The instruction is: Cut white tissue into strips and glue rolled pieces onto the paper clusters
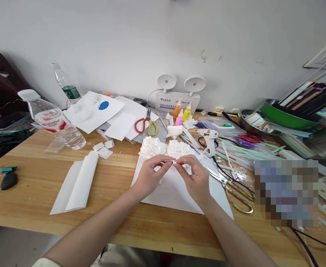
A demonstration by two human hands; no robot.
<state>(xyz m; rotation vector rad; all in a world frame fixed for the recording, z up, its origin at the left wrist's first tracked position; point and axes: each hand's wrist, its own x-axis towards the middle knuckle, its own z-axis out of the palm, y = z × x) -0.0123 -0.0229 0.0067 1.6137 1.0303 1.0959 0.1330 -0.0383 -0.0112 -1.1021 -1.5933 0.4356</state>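
Observation:
My left hand (pixel 152 173) and my right hand (pixel 194 175) meet at the fingertips over a white sheet of paper (pixel 176 200). Between them they pinch a small white piece (pixel 174 162), perhaps paper; its exact kind is too small to tell. Just beyond my fingers, two heaps of crumpled white bits lie side by side, a left heap (pixel 152 146) and a right heap (pixel 179 148). Part of the sheet is hidden under my hands. Gold-handled scissors (pixel 239 198) rest at the sheet's right edge.
A glue gun (pixel 209 140) stands right of the heaps, its cable trailing along the table. Red-and-yellow-handled scissors (pixel 146 124) lie behind. Leftward are a folded paper (pixel 81 185), paper blocks (pixel 104 149) and a water bottle (pixel 56 124). Strips and a green bowl (pixel 288 113) crowd the right.

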